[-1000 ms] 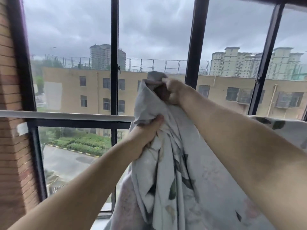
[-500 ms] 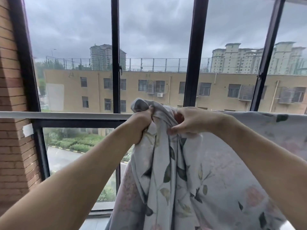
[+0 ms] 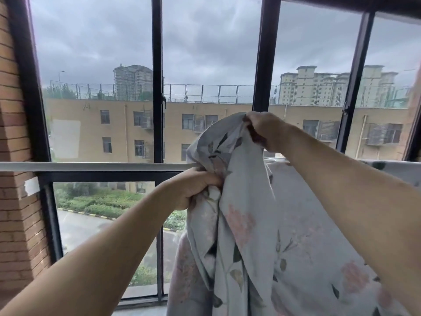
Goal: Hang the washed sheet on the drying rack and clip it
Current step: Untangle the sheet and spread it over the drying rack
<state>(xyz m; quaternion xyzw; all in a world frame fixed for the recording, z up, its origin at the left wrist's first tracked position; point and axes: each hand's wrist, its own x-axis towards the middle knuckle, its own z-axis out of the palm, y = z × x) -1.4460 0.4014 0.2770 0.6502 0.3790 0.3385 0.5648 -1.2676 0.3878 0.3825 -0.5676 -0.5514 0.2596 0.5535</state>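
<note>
Head view, looking fwd through a black-framed window (image 3: 157, 87) w/ a brick wall (image 3: 16, 156) at left.

1. Sheet (image 3: 262, 236): pale grey fabric w/ pink flower and dark leaf print. Bunched into vertical folds at centre frame; the mass hangs down past the bottom edge. To the right, a flat portion lies draped over the rail and runs off to the right edge.

2. Drying rack rail (image 3: 91, 166): white horizontal bar, level, crossing the frame from the brick wall to the sheet. Left section bare; right section covered by fabric.

3. Left hand (image 3: 193, 188): fingers curled tight round a gathered bunch of the sheet, fist-style grip, knuckles up. Hand sits just below the rail, at the point where the bare bar meets the fabric. Contact w/ the rail itself: cannot tell.

4. Right hand (image 3: 264, 128): raised above the rail, well higher than the left. Fingers curled and closed on the top edge of the sheet, pulling it up into a peak. Fingertips are hidden in the fold, so exact pinch pts cannot be made out.

5. Between the two hands the fabric runs as a slanted, creased band.
</note>
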